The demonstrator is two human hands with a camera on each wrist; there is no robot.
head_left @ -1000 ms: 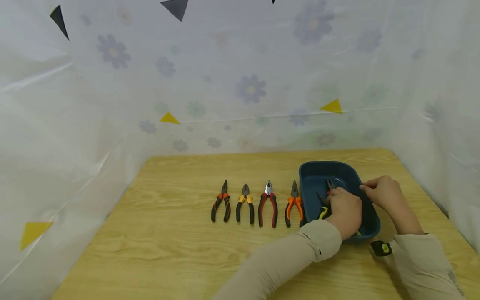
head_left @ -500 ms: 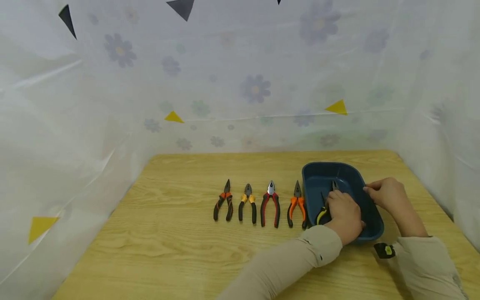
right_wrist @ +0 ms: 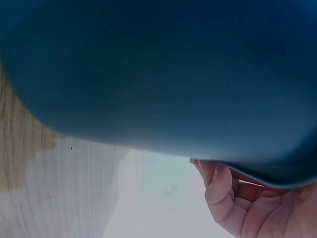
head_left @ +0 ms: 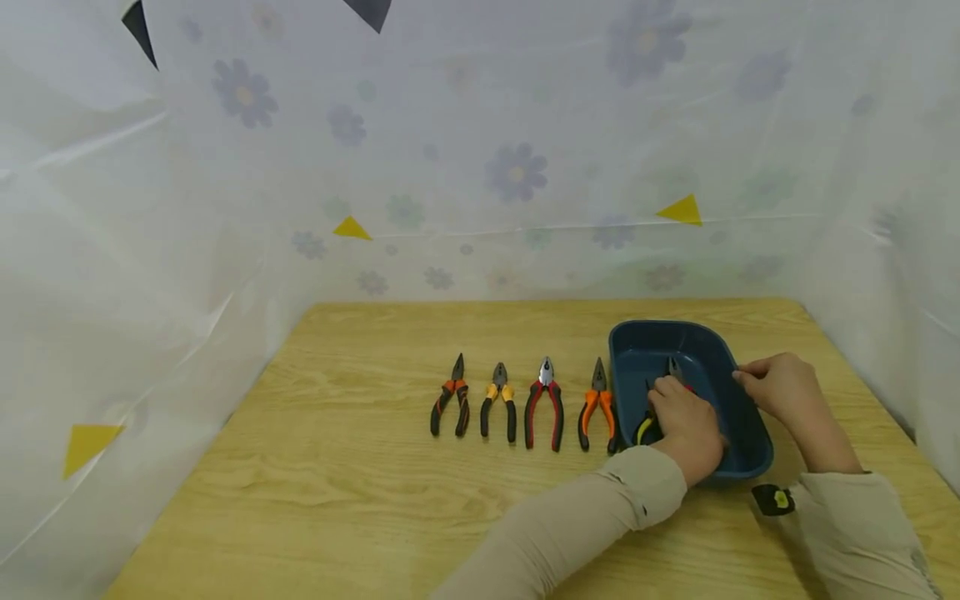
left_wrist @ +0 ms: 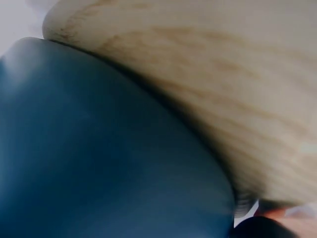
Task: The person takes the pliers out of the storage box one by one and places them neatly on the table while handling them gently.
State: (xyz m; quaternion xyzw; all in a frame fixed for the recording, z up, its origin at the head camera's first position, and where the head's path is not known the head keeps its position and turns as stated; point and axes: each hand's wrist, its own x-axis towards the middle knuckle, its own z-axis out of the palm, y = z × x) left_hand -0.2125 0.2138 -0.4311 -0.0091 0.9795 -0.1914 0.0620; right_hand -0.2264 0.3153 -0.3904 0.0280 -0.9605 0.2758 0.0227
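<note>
My left hand (head_left: 686,425) reaches down into a dark blue plastic bin (head_left: 667,329), its fingertips hidden. Beside and under it lie a pair of pliers (head_left: 673,367) with red on the handles and another pair with yellow-and-black handles (head_left: 645,429). Whether the fingers grip either pair cannot be seen. In the left wrist view the bin's wall (left_wrist: 109,139) fills much of the frame, with a dark rounded piece (left_wrist: 262,228) at the lower right. My right hand (head_left: 783,387) pinches the bin's right rim between thumb and fingers; the right wrist view shows this hand (right_wrist: 237,203) at the rim.
Left of the bin, several pliers stand in a row: orange-and-black (head_left: 450,396), yellow-and-black (head_left: 498,400), red-and-black (head_left: 544,400) and orange-handled (head_left: 598,404), the last close to the bin. A wooden table (head_left: 337,492) lies beneath, with white flowered sheeting (head_left: 450,150) around.
The view has shifted slightly. My left hand has stirred a little inside the bin, staying over the pliers. My right hand keeps its hold on the rim.
</note>
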